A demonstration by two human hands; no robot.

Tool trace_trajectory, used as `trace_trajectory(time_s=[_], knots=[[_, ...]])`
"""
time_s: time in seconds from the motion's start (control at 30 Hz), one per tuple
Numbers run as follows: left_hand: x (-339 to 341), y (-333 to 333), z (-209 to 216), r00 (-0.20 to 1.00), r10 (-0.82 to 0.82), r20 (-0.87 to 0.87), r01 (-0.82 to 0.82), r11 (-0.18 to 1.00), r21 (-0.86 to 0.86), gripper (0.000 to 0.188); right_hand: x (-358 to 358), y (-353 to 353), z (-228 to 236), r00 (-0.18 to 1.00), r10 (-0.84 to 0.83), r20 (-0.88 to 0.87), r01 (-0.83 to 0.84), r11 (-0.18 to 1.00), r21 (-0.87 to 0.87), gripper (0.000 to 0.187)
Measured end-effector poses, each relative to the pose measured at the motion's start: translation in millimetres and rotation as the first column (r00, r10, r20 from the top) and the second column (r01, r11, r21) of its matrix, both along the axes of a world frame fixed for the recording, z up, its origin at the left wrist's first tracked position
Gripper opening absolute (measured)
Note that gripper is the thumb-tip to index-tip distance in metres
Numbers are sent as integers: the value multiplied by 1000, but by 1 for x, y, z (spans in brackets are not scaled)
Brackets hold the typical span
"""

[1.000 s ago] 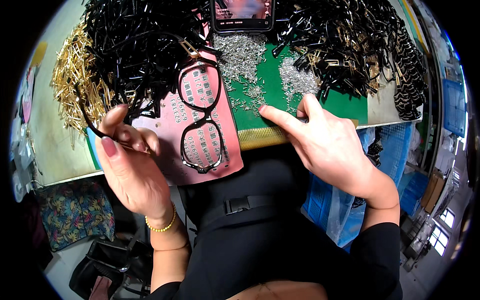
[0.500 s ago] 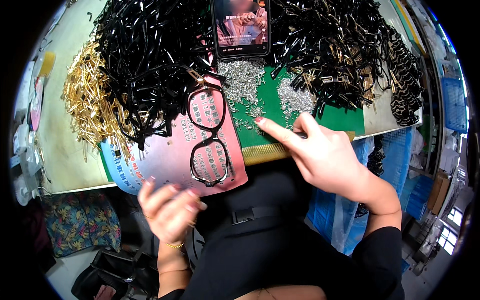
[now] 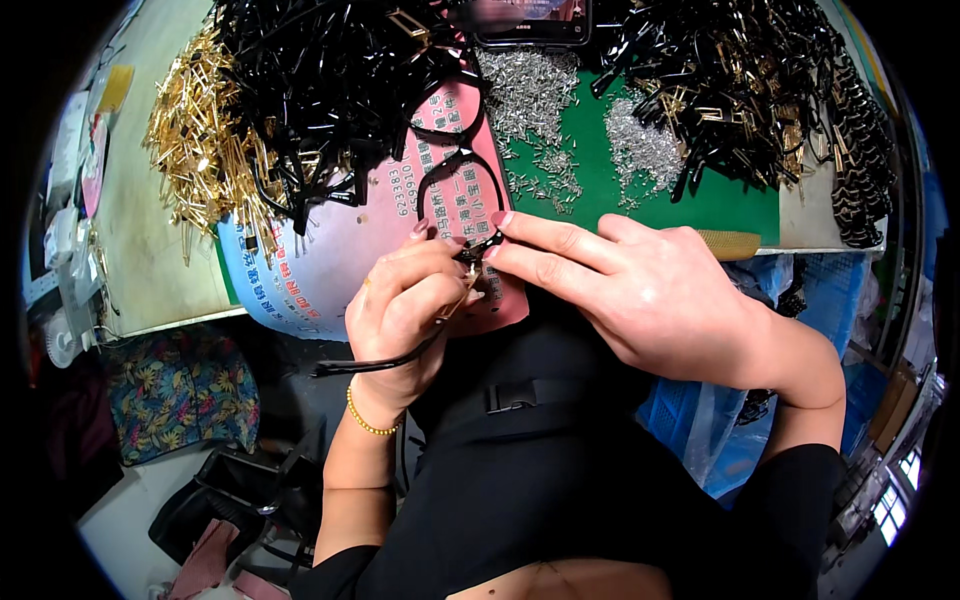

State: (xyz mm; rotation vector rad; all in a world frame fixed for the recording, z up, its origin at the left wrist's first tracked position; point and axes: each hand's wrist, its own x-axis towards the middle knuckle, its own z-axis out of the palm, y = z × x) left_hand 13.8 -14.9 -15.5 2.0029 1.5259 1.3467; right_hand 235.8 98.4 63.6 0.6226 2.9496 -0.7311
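Note:
A black eyeglass frame (image 3: 466, 153) lies on the pink and blue printed sheet, its near corner between my hands. My left hand (image 3: 395, 305) is closed around a black temple arm (image 3: 372, 366); the curved end sticks out past my wrist, and the other end meets the frame's corner. From the right, my right hand (image 3: 650, 295) pinches that same corner with its fingertips. Whether a tiny screw sits between them is hidden. Beyond the fingers, small silver screws (image 3: 530, 95) are spread on the green mat (image 3: 725, 205), with a second screw pile (image 3: 642, 148) beside them.
Heaped black temple arms (image 3: 310, 90) fill the far left, next to a pile of gold-coloured pieces (image 3: 190, 130). More dark and gold temples (image 3: 720, 80) lie at the far right. A phone (image 3: 530, 32) stands at the back. Blue crates (image 3: 680, 420) are below the table's right side.
My right hand has left the screws and come to the frame's corner. The left hand has moved up and now grips a temple arm. The view has shifted, with the table slightly higher.

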Motion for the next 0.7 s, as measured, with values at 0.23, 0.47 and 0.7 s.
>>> trace_trajectory(time_s=[0.23, 0.47, 0.7], knots=[[1, 2, 3, 998, 24, 50, -24, 1000, -9, 31, -1, 3, -6, 999, -26, -43, 26, 1000, 10, 63], [0, 3, 7, 1000, 2, -19, -3, 1000, -25, 25, -2, 6, -7, 999, -27, -46, 27, 1000, 2, 61], [-1, 9, 19, 981, -48, -189, 47, 999, -11, 25, -3, 7, -7, 997, -31, -65, 31, 1000, 2, 63]])
